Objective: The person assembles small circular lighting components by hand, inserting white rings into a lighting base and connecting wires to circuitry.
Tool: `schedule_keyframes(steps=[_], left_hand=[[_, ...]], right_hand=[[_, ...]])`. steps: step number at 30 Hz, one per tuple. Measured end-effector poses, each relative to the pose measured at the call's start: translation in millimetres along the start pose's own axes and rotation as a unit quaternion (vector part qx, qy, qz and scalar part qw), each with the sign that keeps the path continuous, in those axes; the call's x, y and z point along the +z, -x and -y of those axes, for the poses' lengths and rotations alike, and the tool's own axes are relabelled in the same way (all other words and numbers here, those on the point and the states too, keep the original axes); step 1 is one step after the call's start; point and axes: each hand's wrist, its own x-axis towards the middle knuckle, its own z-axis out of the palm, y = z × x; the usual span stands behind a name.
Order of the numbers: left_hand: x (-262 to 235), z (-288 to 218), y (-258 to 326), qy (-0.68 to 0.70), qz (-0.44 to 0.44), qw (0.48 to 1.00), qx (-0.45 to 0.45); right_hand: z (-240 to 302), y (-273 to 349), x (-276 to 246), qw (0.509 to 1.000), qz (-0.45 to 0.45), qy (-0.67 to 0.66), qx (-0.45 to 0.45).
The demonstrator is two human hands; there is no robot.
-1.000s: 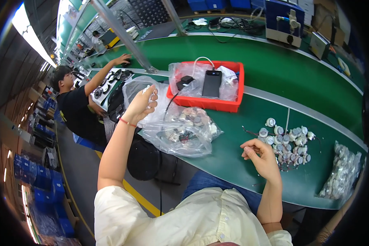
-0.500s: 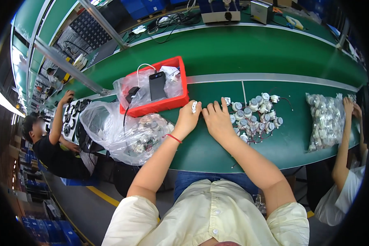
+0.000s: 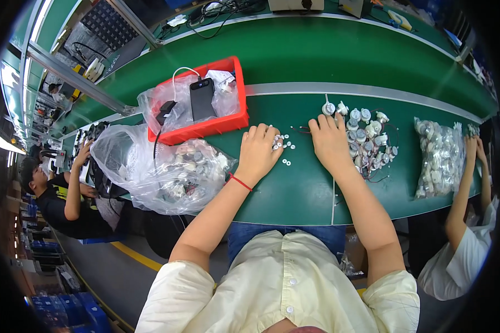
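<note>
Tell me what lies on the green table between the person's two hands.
In the head view, a few small white ring-shaped parts lie scattered on the green table between the left hand and right hand; otherwise the stretch is bare.

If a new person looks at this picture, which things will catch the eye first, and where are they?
The red tray stands out on the green table, up left of the left hand. A large clear bag of small parts lies at the table's near edge, left of that hand. The right hand rests beside a heap of small white parts with thin wires.
</note>
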Motion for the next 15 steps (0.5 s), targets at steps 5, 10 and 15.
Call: schedule_keyframes(steps=[5, 10, 15], left_hand=[[-3, -3, 4, 0.072, -0.007, 0.997, -0.011], [-11, -4, 9, 0.063, 0.02, 0.998, 0.012], [-23, 0, 21, 0.028, 0.071, 0.997, 0.009]], right_hand=[[-5, 2, -5, 0.999, 0.022, -0.043, 0.007], [-7, 3, -16, 0.991, 0.018, -0.13, 0.026], [1, 2, -51, 0.971, 0.032, -0.229, 0.053]])
